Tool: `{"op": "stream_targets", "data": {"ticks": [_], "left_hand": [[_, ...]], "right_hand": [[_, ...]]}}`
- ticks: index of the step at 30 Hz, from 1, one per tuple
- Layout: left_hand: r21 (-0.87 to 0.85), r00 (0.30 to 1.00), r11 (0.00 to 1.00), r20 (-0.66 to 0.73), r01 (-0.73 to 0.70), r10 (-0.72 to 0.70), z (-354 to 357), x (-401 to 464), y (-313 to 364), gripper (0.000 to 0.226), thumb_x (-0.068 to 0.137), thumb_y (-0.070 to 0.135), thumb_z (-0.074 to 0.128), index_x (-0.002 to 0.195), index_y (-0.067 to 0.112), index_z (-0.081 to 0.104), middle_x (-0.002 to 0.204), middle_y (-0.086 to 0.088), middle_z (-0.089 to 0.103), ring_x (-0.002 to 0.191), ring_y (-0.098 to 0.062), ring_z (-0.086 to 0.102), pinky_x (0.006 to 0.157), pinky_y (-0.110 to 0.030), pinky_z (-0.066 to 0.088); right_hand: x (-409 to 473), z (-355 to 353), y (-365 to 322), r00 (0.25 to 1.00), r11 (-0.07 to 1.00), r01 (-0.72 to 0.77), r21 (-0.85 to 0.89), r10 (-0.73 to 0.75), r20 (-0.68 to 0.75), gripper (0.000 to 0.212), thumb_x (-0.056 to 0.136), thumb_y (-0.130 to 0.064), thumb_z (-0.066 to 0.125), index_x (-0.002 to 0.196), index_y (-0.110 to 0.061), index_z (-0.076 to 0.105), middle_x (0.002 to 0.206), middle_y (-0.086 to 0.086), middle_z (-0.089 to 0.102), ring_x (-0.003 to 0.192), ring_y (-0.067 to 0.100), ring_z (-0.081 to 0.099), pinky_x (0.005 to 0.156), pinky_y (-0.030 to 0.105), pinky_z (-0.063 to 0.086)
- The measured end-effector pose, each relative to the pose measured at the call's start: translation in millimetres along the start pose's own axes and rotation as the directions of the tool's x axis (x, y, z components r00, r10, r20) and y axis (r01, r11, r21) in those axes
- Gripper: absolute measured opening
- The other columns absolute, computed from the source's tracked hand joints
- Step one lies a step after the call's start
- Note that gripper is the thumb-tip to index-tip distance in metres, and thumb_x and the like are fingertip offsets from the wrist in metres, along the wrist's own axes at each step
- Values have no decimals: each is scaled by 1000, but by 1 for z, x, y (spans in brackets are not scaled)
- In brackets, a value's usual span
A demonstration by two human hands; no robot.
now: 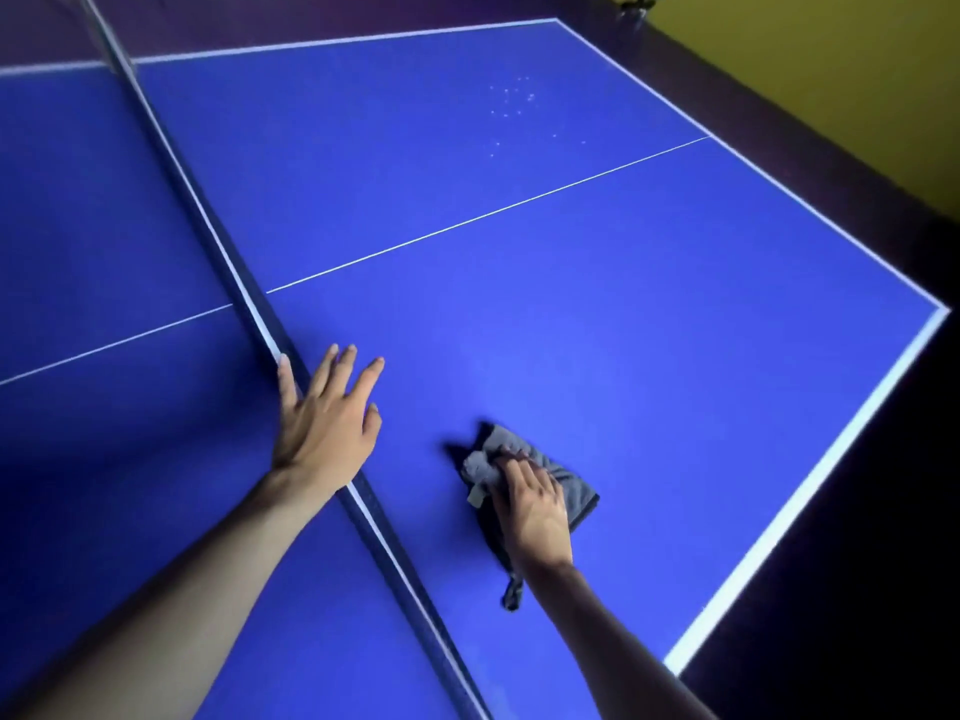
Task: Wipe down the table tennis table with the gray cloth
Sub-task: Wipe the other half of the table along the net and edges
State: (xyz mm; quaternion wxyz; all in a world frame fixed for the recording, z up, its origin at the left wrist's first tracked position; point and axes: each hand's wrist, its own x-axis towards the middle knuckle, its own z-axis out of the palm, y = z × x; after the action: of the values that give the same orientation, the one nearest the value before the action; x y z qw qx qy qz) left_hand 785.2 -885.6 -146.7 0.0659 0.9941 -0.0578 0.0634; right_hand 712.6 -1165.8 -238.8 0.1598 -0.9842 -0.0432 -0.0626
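1. The cloth (524,478) is gray, bunched and creased, and lies on the blue table (597,283) in the lower centre of the frame, to the right of the net (249,304). A thin tail of it trails toward the bottom of the frame.
2. The right hand (535,511) lies on top of the cloth, palm down, with its fingers curled into the folds and gripping the fabric against the table.
3. The right forearm runs from the hand down to the bottom edge of the frame.
4. The left hand (324,418) is left of the cloth and apart from it, in the centre-left of the frame. Its fingers are straight and spread, holding nothing, and the hand sits over the net's top band; the outermost finger lies along the white tape.
5. The net crosses the frame diagonally from the upper left to the bottom centre, with a white band along its top.
6. A thin white centre line runs across the table from the left edge to the upper right.
7. Small pale specks (511,103) dot the table in the upper centre, well apart from the cloth.
8. A white border marks the table's edges at the top and right.
9. A yellow wall (852,70) fills the upper right corner.
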Motion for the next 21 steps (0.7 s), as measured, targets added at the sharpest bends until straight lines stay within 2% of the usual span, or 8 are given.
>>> {"op": "stream_targets", "data": {"ticks": [3,8,11,14,18,21], "left_hand": [[-48,998,999,53,-14,17,-3,-46,29,50,95,30,50,143,18,57,152,-12,49,145,-30,41,117,-69,18],[-74,992,996,121,-39,48,-1,-117,71,57,91,39,35,133,16,65,145,-12,55,141,-30,48,115,-67,22],[-97,989,995,141,-35,48,-4,-147,96,57,90,39,35,129,15,68,142,-14,58,139,-32,49,116,-66,23],[-102,987,994,152,-45,60,-5,-169,124,58,89,39,33,126,14,70,139,-14,61,137,-32,52,116,-66,23],[-81,988,993,125,-80,90,-2,-186,171,57,88,37,34,124,14,72,137,-13,63,135,-32,55,116,-66,24],[-47,982,997,178,-60,68,5,-189,211,53,86,34,38,123,16,72,136,-11,64,133,-31,57,115,-66,25]], "right_hand": [[-45,-14,9,998,1000,-10,23,8,61,30,103,-38,48,128,-25,59,118,-5,64,122,22,57,107,41,44],[-110,-26,27,995,998,-52,26,49,86,34,103,-37,51,133,-24,59,137,-3,64,134,21,56,116,36,31],[-132,-36,42,987,998,-59,21,55,153,36,105,-34,49,138,-22,56,145,-2,59,140,22,51,120,37,30],[-138,-50,58,973,997,-64,50,51,225,42,102,-20,48,144,-18,53,152,2,54,145,24,45,123,37,30],[-135,-65,88,966,989,-102,103,74,249,50,95,-4,45,144,-17,52,153,3,51,147,25,42,124,33,28],[-127,-73,120,967,982,-113,154,74,243,54,96,-1,40,146,-17,51,160,4,44,152,23,35,125,34,27]]}}
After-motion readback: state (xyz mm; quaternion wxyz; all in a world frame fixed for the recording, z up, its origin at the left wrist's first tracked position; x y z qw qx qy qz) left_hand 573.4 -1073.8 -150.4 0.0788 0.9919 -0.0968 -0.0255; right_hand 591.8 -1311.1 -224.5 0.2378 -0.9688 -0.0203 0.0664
